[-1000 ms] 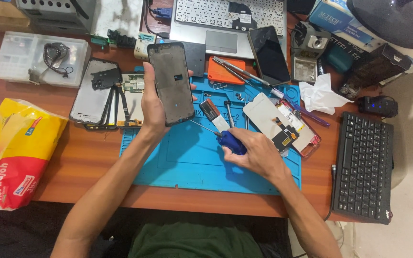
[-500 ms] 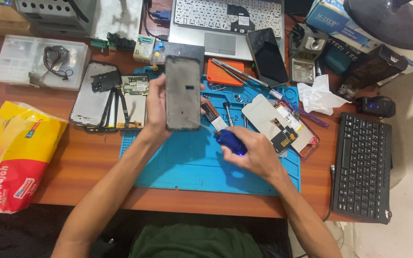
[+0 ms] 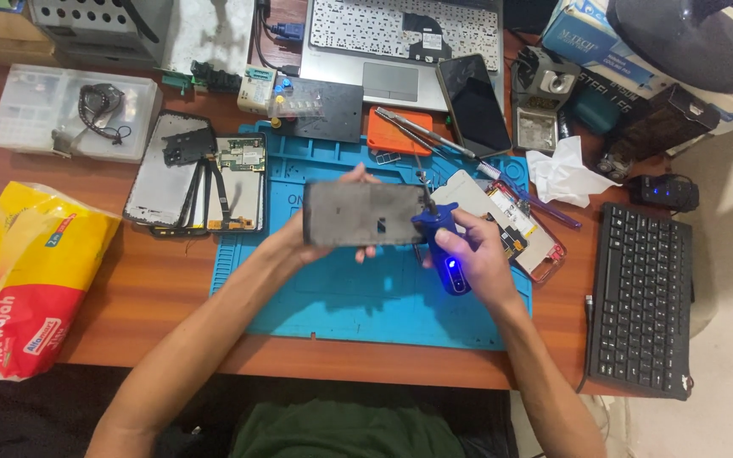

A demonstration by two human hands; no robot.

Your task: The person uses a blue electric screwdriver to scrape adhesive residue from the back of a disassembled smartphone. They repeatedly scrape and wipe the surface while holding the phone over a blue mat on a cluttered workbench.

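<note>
My left hand (image 3: 303, 240) holds a dark phone frame (image 3: 365, 214) flat and sideways over the blue work mat (image 3: 332, 297). Fingers wrap its left end and top edge. My right hand (image 3: 477, 254) grips a blue electric screwdriver (image 3: 444, 242) with a small blue light lit on its body. The bit points up and away, close to the frame's right end. A white phone back panel with its board exposed (image 3: 502, 216) lies just behind my right hand.
An opened phone with loose parts (image 3: 193, 170) lies left of the mat. Behind the mat are an orange tray (image 3: 396, 131), tweezers, a black phone (image 3: 474, 102) and a laptop (image 3: 396, 38). A black keyboard (image 3: 642, 297) sits right, a tissue pack (image 3: 27, 271) left.
My left hand turned the phone frame from upright to sideways and lowered it over the mat. My right hand lifted the screwdriver, swung its bit upward beside the frame, and its light is now visible.
</note>
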